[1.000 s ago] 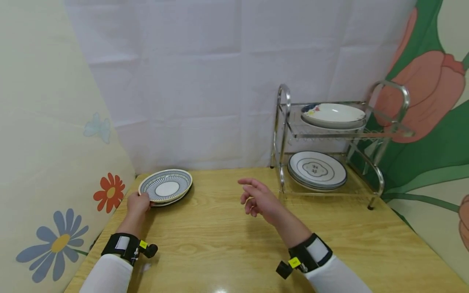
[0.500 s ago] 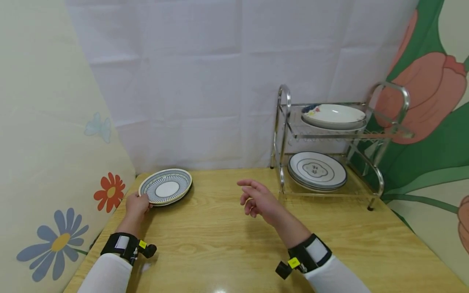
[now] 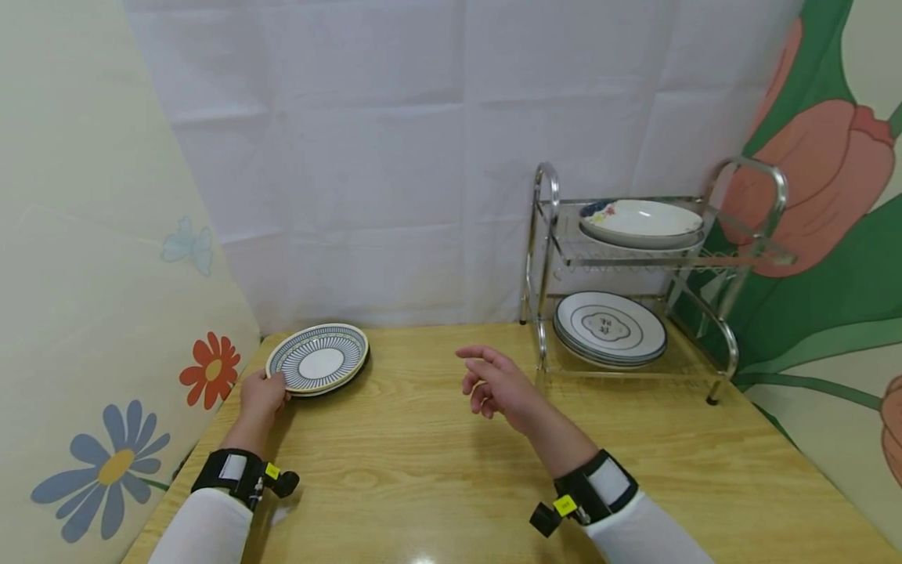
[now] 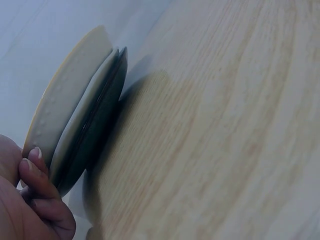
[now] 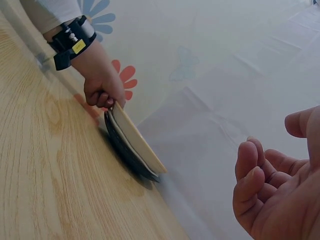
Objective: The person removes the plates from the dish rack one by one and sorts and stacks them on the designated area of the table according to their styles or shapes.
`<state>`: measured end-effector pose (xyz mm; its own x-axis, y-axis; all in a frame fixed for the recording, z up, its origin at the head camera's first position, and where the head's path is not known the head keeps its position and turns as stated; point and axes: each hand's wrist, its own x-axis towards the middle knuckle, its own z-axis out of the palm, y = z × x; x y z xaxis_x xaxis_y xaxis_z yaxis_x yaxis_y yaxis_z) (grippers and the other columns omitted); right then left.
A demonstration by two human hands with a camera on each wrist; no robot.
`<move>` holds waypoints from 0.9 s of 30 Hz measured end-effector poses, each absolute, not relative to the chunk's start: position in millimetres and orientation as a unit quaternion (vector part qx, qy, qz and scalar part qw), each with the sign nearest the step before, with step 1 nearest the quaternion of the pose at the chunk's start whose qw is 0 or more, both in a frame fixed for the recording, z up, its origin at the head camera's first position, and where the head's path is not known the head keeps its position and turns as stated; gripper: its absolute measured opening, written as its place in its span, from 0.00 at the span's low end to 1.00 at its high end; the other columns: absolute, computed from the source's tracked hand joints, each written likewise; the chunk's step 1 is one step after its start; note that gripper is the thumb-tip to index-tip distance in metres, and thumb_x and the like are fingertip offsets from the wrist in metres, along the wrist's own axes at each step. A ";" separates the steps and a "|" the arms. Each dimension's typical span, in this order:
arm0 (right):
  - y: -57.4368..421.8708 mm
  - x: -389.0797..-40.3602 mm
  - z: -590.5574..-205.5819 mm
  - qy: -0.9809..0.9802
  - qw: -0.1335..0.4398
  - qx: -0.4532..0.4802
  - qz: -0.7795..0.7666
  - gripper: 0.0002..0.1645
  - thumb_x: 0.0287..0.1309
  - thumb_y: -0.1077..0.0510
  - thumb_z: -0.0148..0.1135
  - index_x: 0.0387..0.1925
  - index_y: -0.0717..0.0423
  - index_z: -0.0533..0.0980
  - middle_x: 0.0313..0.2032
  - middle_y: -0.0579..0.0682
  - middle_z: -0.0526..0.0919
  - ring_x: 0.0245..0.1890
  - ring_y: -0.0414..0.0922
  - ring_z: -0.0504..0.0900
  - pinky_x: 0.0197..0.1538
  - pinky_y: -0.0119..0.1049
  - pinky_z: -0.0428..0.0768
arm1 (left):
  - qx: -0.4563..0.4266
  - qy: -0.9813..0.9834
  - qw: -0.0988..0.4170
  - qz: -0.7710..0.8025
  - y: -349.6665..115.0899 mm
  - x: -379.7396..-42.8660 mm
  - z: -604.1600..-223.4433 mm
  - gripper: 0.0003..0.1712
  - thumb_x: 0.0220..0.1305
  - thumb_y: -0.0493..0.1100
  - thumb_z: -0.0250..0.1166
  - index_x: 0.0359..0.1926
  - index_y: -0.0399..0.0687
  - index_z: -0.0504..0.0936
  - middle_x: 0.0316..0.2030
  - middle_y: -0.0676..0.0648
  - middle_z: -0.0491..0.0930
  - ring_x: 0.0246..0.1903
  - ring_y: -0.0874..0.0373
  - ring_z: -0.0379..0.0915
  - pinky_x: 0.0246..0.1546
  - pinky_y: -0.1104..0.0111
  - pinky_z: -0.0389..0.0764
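Left hand (image 3: 262,393) grips the near-left rim of the patterned plate (image 3: 320,363), topmost of a stack (image 4: 92,120) at the far left corner of the table (image 3: 395,462). Right hand (image 3: 506,390), fingers loosely bent and free, is above the table, left of the metal rack (image 3: 634,262).

A: Head cam?
B: Up high, facing fwd & down. Gets most of worktop (image 3: 395,462), L hand (image 3: 261,393), R hand (image 3: 502,389), rack (image 3: 634,262).
A: L wrist cam (image 3: 285,484)?
B: Tilted, low, v. close to striped plates (image 4: 65,95), edge-on.
A: R wrist cam (image 3: 545,519)?
B: Tilted too; R hand up close, L hand farther off.
A: Overlap?
B: All 3 share striped plates, L hand, worktop.
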<state>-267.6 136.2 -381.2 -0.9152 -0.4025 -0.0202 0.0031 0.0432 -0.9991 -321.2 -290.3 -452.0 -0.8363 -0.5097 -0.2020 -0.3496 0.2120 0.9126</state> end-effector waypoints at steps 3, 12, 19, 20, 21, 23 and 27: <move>136.0 -267.3 -381.1 0.708 0.150 -0.140 -0.676 0.24 0.78 0.49 0.48 0.69 0.53 0.68 0.28 0.46 0.77 0.20 0.41 0.76 0.22 0.30 0.72 | 0.278 -0.774 0.073 -0.564 -290.4 -319.8 -453.3 0.29 0.77 0.46 0.46 0.73 0.37 0.65 0.22 0.47 0.74 0.21 0.56 0.70 0.22 0.66 0.73; 136.4 -266.8 -379.2 0.713 0.144 -0.134 -0.673 0.24 0.78 0.48 0.47 0.68 0.50 0.69 0.28 0.46 0.78 0.21 0.42 0.77 0.24 0.31 0.73 | 0.287 -0.779 0.111 -0.547 -285.3 -308.5 -447.3 0.35 0.78 0.49 0.46 0.79 0.39 0.56 0.59 0.30 0.75 0.51 0.44 0.76 0.46 0.57 0.82; 135.1 -266.3 -370.6 0.703 0.135 -0.148 -0.682 0.23 0.79 0.50 0.46 0.68 0.53 0.69 0.26 0.45 0.79 0.20 0.41 0.77 0.23 0.31 0.72 | 0.261 -0.773 0.169 -0.553 -270.7 -292.1 -428.2 0.32 0.77 0.51 0.47 0.74 0.40 0.67 0.72 0.32 0.66 0.66 0.42 0.66 0.64 0.53 0.74; 136.0 -266.2 -366.9 0.703 0.132 -0.153 -0.682 0.24 0.79 0.50 0.46 0.68 0.54 0.69 0.26 0.45 0.79 0.20 0.41 0.77 0.23 0.31 0.72 | 0.247 -0.771 0.179 -0.559 -265.3 -291.0 -424.1 0.30 0.77 0.50 0.49 0.72 0.40 0.70 0.67 0.32 0.71 0.60 0.45 0.71 0.57 0.57 0.79; 136.9 -266.0 -362.3 0.704 0.127 -0.157 -0.681 0.24 0.79 0.50 0.45 0.68 0.54 0.69 0.26 0.45 0.79 0.19 0.41 0.77 0.23 0.31 0.72 | 0.230 -0.770 0.185 -0.566 -259.5 -290.4 -419.9 0.29 0.77 0.49 0.50 0.71 0.40 0.71 0.60 0.33 0.77 0.52 0.48 0.76 0.49 0.62 0.81; 140.2 -266.5 -351.4 0.710 0.114 -0.171 -0.674 0.24 0.79 0.50 0.45 0.69 0.55 0.68 0.25 0.45 0.78 0.19 0.41 0.77 0.22 0.31 0.72 | 0.192 -0.768 0.183 -0.583 -246.6 -289.2 -410.7 0.28 0.76 0.46 0.51 0.71 0.39 0.71 0.43 0.39 0.84 0.36 0.56 0.80 0.34 0.68 0.79; 153.4 -268.6 -319.8 0.736 0.079 -0.192 -0.644 0.24 0.79 0.51 0.46 0.70 0.54 0.68 0.26 0.46 0.78 0.20 0.42 0.77 0.23 0.31 0.72 | 0.120 -0.761 0.135 -0.624 -219.4 -285.9 -393.3 0.30 0.77 0.42 0.48 0.77 0.41 0.63 0.26 0.54 0.84 0.25 0.65 0.82 0.29 0.70 0.81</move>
<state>-268.6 153.4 -319.8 -0.9138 -0.3844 0.1310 -0.1811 0.0970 -0.9787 -285.9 -219.4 -393.3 -0.9348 -0.3511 0.0547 -0.0150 0.1930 0.9811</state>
